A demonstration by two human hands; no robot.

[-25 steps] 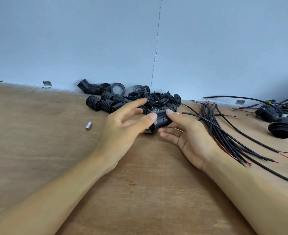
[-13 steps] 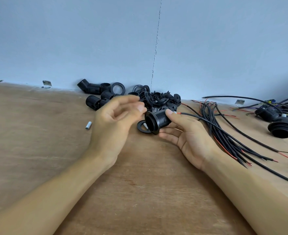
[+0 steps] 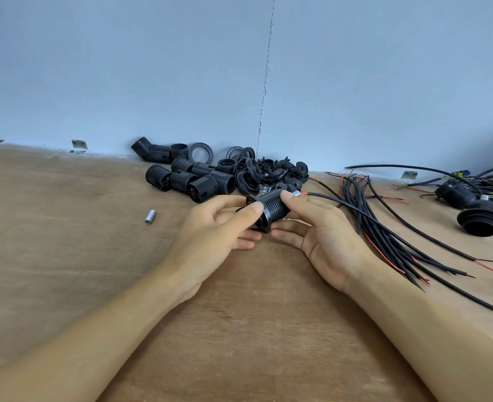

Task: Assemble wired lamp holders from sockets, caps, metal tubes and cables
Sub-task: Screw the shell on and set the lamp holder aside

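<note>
- Two hands meet over the middle of the worktop (image 3: 239,329), both on one black ribbed socket (image 3: 273,208) lifted just clear of the wood.
- The right hand (image 3: 323,236) cradles the socket from below with its fingers (image 3: 290,231) curled under the body and its thumb pressed on the top of the right end.
- The left hand (image 3: 216,227) pinches a black ring (image 3: 259,224) at the socket's left end, thumb on the near side and fingers behind.
- The socket's long axis runs left to right, dipping a little toward the left. A short metal tube (image 3: 296,194) sticks out of the right end, and a black cable (image 3: 344,203) trails from it to the right.
- So the ring end points at the left hand, which is the nearer one to work it, while the right hand sits at the tube end to brace the body.
- The thumb covers the joint, so whether the ring has caught the ribs or only rests against the mouth cannot be told.
- My reading is that the next move is a twist about that long axis, with the ring kept square to it.
- Behind lie a pile of sockets (image 3: 193,181) and a heap of caps (image 3: 271,172). A loose tube (image 3: 150,216) lies to the left and a cable bundle (image 3: 399,239) to the right.
</note>
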